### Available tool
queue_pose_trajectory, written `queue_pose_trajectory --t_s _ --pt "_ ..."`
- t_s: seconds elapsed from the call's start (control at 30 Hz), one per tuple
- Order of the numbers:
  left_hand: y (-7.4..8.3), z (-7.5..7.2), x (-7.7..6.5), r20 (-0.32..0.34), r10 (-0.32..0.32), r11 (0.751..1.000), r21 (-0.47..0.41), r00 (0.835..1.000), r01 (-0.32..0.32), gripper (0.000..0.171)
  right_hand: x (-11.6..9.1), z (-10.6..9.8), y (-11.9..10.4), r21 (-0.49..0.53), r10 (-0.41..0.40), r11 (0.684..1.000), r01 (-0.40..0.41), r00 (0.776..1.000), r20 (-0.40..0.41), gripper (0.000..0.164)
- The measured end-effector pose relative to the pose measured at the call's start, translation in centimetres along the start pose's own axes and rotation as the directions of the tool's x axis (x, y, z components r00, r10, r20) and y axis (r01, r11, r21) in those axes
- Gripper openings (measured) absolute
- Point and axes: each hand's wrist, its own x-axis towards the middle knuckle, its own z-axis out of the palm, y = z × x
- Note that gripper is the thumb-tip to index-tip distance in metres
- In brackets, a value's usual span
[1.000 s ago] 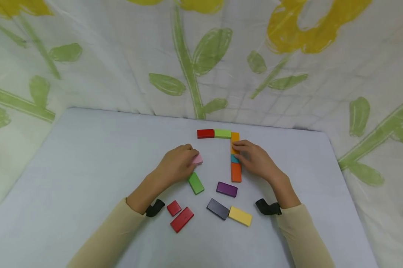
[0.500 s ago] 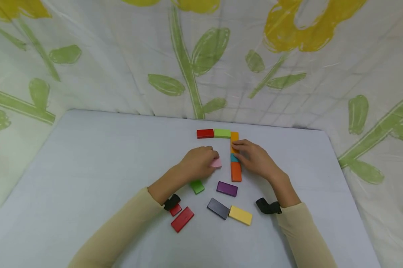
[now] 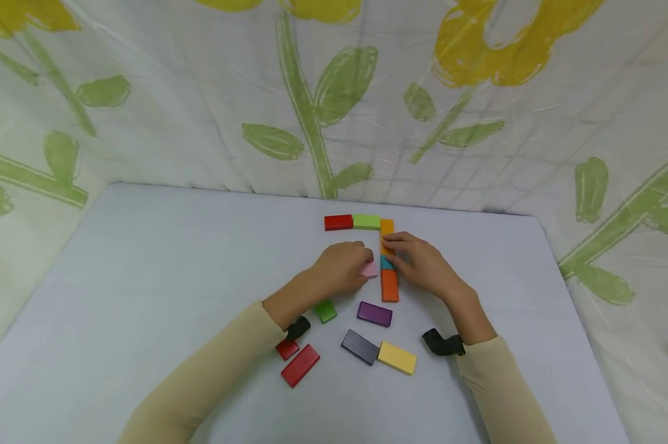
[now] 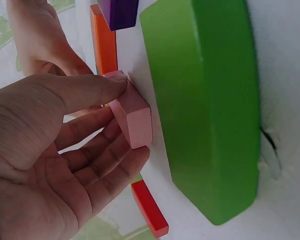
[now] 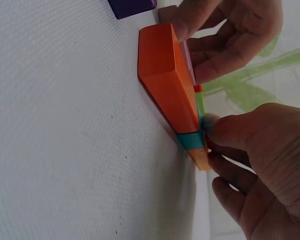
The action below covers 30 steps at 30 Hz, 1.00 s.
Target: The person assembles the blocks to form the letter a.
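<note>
In the head view my left hand (image 3: 342, 266) pinches a pink block (image 3: 370, 270) between thumb and fingers, just left of a straight column of blocks. The left wrist view shows the pink block (image 4: 140, 125) low over the table. That column runs from a yellow-orange block (image 3: 386, 226) through a small teal block (image 3: 386, 263) to a red-orange block (image 3: 389, 287). My right hand (image 3: 425, 265) rests its thumb and fingertips on the teal and yellow-orange blocks. At the column's far end a lime block (image 3: 366, 222) and a red block (image 3: 338, 222) extend leftward.
Nearer on the white table (image 3: 145, 296) lie a green block (image 3: 325, 311), partly behind my left wrist, a purple block (image 3: 374, 314), a dark grey block (image 3: 360, 346), a yellow block (image 3: 397, 357) and two red blocks (image 3: 301, 365). A flower-patterned curtain (image 3: 212, 92) hangs behind.
My left hand has carried the pink block rightward, up close to the column. The right hand has stayed in place on the blocks.
</note>
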Motion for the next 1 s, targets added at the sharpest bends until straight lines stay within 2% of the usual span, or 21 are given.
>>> queue_pose_trajectory --t_s 0.27,0.47,0.8,1.0 --pt "-0.2 0.1 0.5 -0.002 -0.019 1.000 0.001 1.000 0.019 0.034 0.4 0.1 0.1 0.031 -0.019 0.999 0.019 1.000 0.007 0.043" --pt "0.0 0.0 1.0 0.003 0.006 1.000 -0.015 1.000 -0.006 0.035 0.3 0.0 0.0 0.015 0.012 1.000 -0.012 1.000 0.009 0.044" --pt "-0.1 0.3 1.2 -0.018 0.008 1.000 -0.015 1.000 -0.008 0.034 0.2 0.2 0.1 0.005 0.000 1.000 0.000 1.000 -0.004 0.044" --pt "-0.2 0.1 1.2 -0.003 0.015 1.000 -0.018 1.000 -0.015 0.035 0.2 0.0 0.1 0.011 0.007 1.000 -0.007 1.000 0.000 0.044"
